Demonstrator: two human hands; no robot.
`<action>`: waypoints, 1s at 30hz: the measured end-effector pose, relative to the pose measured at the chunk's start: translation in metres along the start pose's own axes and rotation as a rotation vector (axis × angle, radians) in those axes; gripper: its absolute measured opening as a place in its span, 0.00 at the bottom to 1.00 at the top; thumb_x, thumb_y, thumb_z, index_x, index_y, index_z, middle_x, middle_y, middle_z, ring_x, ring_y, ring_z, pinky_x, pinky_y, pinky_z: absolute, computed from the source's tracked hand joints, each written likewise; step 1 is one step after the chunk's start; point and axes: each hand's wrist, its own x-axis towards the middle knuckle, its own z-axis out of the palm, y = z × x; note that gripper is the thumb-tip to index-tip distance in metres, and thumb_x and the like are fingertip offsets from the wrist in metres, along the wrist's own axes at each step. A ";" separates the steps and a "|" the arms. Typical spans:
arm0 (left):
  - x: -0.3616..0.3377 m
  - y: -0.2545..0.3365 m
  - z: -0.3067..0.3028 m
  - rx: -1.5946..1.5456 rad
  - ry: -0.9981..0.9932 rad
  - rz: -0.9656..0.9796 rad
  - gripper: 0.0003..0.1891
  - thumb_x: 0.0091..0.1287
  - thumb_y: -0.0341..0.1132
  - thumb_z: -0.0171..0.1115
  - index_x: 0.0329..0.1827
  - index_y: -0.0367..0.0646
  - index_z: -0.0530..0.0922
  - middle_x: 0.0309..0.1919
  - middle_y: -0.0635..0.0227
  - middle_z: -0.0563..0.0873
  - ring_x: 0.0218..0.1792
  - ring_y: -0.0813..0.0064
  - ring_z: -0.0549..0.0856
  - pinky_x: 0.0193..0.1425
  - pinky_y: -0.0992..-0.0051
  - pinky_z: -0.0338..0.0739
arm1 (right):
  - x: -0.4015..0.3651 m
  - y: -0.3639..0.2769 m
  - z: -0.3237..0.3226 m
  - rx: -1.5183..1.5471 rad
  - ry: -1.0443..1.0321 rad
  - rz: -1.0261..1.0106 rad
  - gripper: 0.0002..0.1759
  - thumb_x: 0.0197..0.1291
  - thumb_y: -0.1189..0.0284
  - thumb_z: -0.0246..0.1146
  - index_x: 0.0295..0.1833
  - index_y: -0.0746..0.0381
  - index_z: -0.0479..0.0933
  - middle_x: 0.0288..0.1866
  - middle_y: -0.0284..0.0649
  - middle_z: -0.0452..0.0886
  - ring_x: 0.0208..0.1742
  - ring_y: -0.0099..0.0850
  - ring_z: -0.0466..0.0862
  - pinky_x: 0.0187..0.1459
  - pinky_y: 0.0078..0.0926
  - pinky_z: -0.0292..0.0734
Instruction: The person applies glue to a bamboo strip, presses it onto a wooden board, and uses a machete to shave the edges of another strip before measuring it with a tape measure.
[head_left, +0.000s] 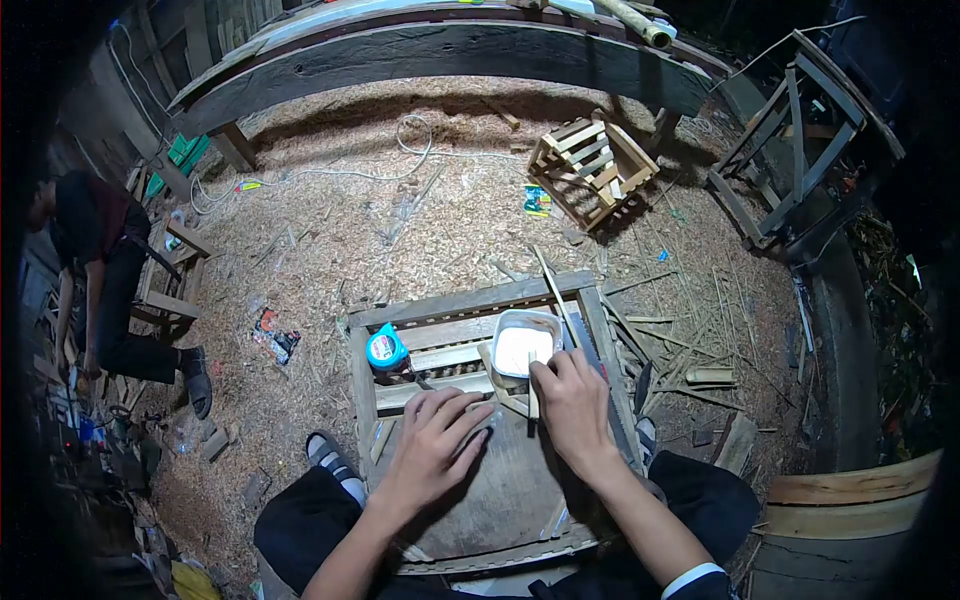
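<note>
My right hand is closed, thumb and fingers pinching a small thin stick with a dark lower end, right beside a white tub of white paste. My left hand hovers close over the low wooden table, fingers apart and slightly bent. Just beyond its fingertips are table slats and a narrow wood piece. A blue tape measure rests at the table's far left. Along the right side lies a handsaw, its handle hidden, with a long thin strip near it.
A slatted wooden crate stands tilted on the shavings-covered ground. Behind it runs a long bench. A wooden frame is at the right, and a person bends at the left. Bamboo scraps lie beside the table.
</note>
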 end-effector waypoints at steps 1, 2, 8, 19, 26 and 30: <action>-0.001 0.003 -0.001 0.005 -0.006 -0.001 0.22 0.68 0.33 0.72 0.66 0.46 0.84 0.63 0.62 0.85 0.68 0.58 0.79 0.76 0.55 0.65 | -0.001 -0.001 -0.005 -0.002 0.011 -0.017 0.12 0.59 0.76 0.69 0.49 0.59 0.86 0.40 0.40 0.83 0.45 0.40 0.82 0.44 0.41 0.79; -0.002 0.005 -0.002 0.009 -0.011 -0.001 0.22 0.69 0.33 0.72 0.66 0.45 0.84 0.63 0.62 0.85 0.68 0.58 0.79 0.76 0.55 0.65 | -0.002 -0.003 -0.011 -0.004 0.022 -0.034 0.12 0.60 0.77 0.66 0.50 0.60 0.86 0.39 0.40 0.81 0.44 0.40 0.82 0.44 0.40 0.78; 0.010 -0.005 -0.002 0.041 0.024 0.042 0.21 0.69 0.32 0.71 0.65 0.46 0.84 0.62 0.63 0.85 0.67 0.59 0.80 0.76 0.55 0.65 | 0.007 -0.010 -0.029 0.145 0.181 0.002 0.10 0.60 0.78 0.69 0.48 0.61 0.86 0.40 0.41 0.82 0.45 0.41 0.82 0.44 0.40 0.78; -0.026 -0.001 -0.015 0.060 0.052 0.066 0.25 0.66 0.32 0.73 0.68 0.46 0.83 0.66 0.64 0.84 0.69 0.59 0.79 0.76 0.56 0.65 | -0.051 -0.037 -0.081 0.572 0.207 0.167 0.05 0.65 0.78 0.72 0.46 0.65 0.87 0.41 0.44 0.86 0.44 0.43 0.84 0.47 0.39 0.78; -0.088 0.002 -0.044 0.018 0.118 0.001 0.20 0.69 0.31 0.71 0.64 0.45 0.85 0.64 0.61 0.86 0.65 0.59 0.83 0.74 0.57 0.69 | -0.086 -0.079 -0.098 0.649 0.132 0.123 0.06 0.65 0.79 0.72 0.47 0.65 0.87 0.42 0.44 0.86 0.45 0.42 0.84 0.49 0.37 0.78; -0.129 -0.003 -0.057 0.055 0.109 -0.074 0.19 0.70 0.31 0.70 0.64 0.45 0.85 0.65 0.61 0.86 0.67 0.58 0.82 0.74 0.57 0.69 | -0.124 -0.122 -0.075 0.648 0.125 0.021 0.08 0.62 0.80 0.73 0.47 0.65 0.87 0.42 0.44 0.85 0.44 0.43 0.84 0.47 0.38 0.78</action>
